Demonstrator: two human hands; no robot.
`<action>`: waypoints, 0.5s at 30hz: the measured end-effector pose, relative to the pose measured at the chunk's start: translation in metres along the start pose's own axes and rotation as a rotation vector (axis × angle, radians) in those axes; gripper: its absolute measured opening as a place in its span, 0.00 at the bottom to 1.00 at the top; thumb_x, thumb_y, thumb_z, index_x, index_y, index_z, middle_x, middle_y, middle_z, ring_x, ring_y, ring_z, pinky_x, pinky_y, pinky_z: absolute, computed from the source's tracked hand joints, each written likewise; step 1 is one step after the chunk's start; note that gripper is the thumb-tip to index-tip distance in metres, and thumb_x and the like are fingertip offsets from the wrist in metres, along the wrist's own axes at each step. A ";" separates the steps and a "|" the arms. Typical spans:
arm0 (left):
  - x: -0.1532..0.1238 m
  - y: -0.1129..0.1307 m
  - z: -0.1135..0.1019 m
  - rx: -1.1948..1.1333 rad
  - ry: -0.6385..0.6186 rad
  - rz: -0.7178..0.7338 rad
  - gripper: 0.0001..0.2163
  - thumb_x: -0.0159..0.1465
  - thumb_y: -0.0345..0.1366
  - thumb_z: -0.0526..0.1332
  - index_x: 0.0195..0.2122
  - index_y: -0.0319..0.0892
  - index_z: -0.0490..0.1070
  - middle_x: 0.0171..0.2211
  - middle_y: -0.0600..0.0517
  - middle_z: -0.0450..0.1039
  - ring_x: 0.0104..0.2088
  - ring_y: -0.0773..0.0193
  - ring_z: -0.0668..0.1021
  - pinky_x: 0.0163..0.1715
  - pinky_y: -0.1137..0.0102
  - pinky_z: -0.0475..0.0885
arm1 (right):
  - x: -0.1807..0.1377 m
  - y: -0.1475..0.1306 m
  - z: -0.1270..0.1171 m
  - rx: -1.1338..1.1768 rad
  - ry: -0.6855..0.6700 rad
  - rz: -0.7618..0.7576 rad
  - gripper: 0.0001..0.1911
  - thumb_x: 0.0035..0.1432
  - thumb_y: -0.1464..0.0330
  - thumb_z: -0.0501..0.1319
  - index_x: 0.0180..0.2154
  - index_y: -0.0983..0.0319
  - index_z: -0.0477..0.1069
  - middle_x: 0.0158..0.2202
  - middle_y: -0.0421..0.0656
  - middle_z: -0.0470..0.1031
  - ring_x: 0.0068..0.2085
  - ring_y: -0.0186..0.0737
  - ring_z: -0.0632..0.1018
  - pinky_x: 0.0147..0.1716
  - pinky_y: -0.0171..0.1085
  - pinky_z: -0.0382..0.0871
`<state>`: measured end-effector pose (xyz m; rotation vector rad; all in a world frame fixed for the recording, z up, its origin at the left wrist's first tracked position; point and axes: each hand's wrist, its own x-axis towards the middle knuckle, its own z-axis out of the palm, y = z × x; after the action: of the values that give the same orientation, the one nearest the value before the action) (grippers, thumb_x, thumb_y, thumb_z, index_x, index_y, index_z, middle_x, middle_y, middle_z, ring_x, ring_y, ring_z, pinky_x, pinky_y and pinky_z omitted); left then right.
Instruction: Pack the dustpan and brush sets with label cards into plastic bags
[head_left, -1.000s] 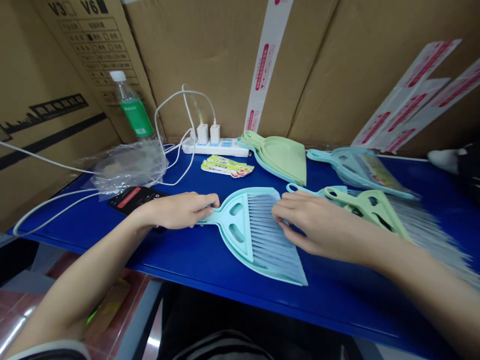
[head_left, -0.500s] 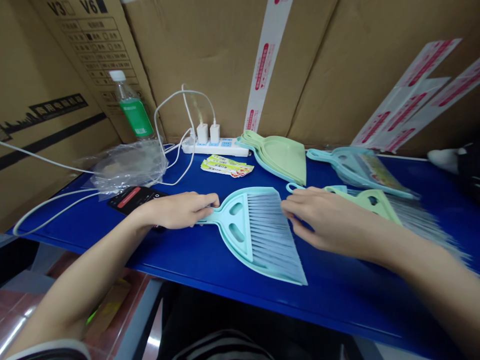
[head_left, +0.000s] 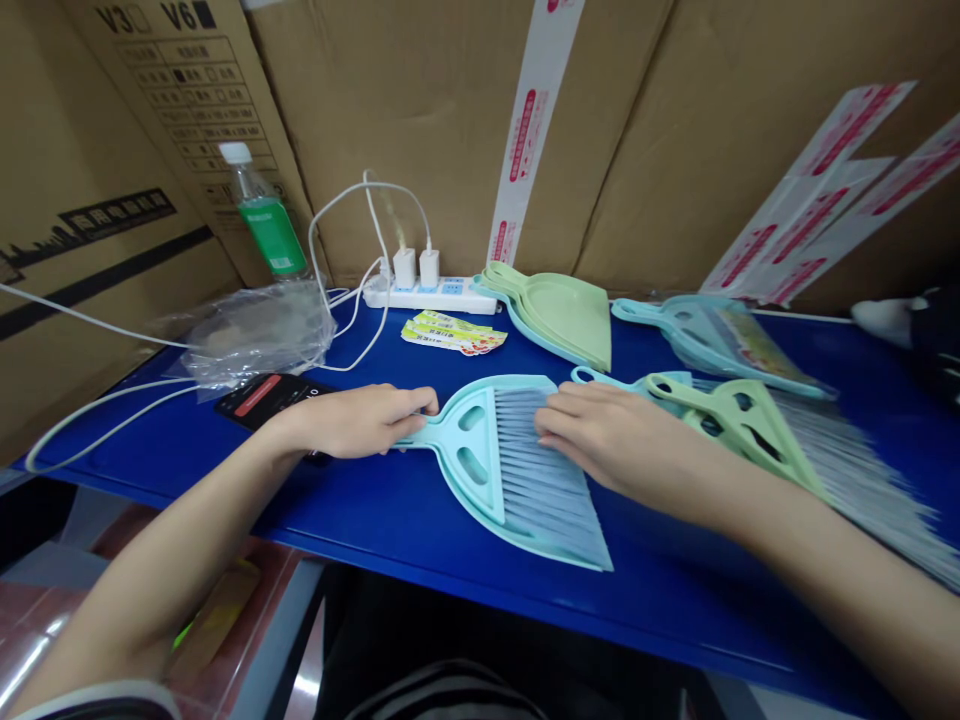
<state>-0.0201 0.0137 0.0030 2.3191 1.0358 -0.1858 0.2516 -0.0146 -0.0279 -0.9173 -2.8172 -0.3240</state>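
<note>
A light-blue hand brush (head_left: pixel 486 450) lies in a matching dustpan (head_left: pixel 480 517), its grey bristles spread across the pan. My left hand (head_left: pixel 367 418) is closed around the handle end of the pair. Over the upper right part of the bristles is my right hand (head_left: pixel 600 430), fingers curled together. Whether it grips or only touches bristles is hidden. Just right of that hand lie a green brush (head_left: pixel 754 425) with long pale bristles and a light-blue brush (head_left: pixel 600 376), partly covered by the hand.
Behind are stacked green and blue dustpans (head_left: pixel 574 310), a bagged blue dustpan (head_left: pixel 697 330) and a white power strip (head_left: pixel 450 294) with cables. To the left are a phone (head_left: pixel 262 398), crumpled plastic (head_left: pixel 259 330) and a bottle (head_left: pixel 274 230). Yellow-green packets (head_left: pixel 450 333) lie mid-table. Cardboard (head_left: pixel 420 110) walls the back.
My right hand has shifted left, from beside the dustpan's edge to over the bristles. The green brush beside it shows more fully. My left hand stays on the handle.
</note>
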 end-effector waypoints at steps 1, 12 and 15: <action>0.000 0.000 0.000 0.001 0.001 0.000 0.08 0.68 0.39 0.44 0.36 0.44 0.58 0.22 0.58 0.60 0.23 0.67 0.67 0.26 0.73 0.61 | -0.001 0.001 0.000 0.000 0.001 -0.006 0.14 0.65 0.74 0.50 0.28 0.60 0.68 0.27 0.43 0.73 0.30 0.41 0.72 0.35 0.39 0.64; 0.000 -0.001 0.001 0.006 0.007 0.000 0.08 0.68 0.40 0.44 0.36 0.44 0.59 0.24 0.57 0.62 0.24 0.67 0.67 0.27 0.72 0.62 | -0.007 0.017 -0.009 0.026 -0.064 0.051 0.14 0.63 0.73 0.50 0.26 0.60 0.66 0.25 0.44 0.71 0.27 0.40 0.71 0.28 0.38 0.63; 0.000 -0.001 0.001 0.014 0.003 -0.005 0.08 0.68 0.39 0.44 0.37 0.44 0.59 0.24 0.57 0.62 0.25 0.66 0.68 0.27 0.72 0.62 | -0.009 0.022 -0.009 0.006 -0.073 0.059 0.14 0.63 0.73 0.50 0.26 0.60 0.66 0.25 0.44 0.70 0.26 0.39 0.70 0.27 0.38 0.62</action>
<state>-0.0211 0.0137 0.0021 2.3305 1.0447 -0.1917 0.2724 -0.0050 -0.0175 -1.0282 -2.8480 -0.2792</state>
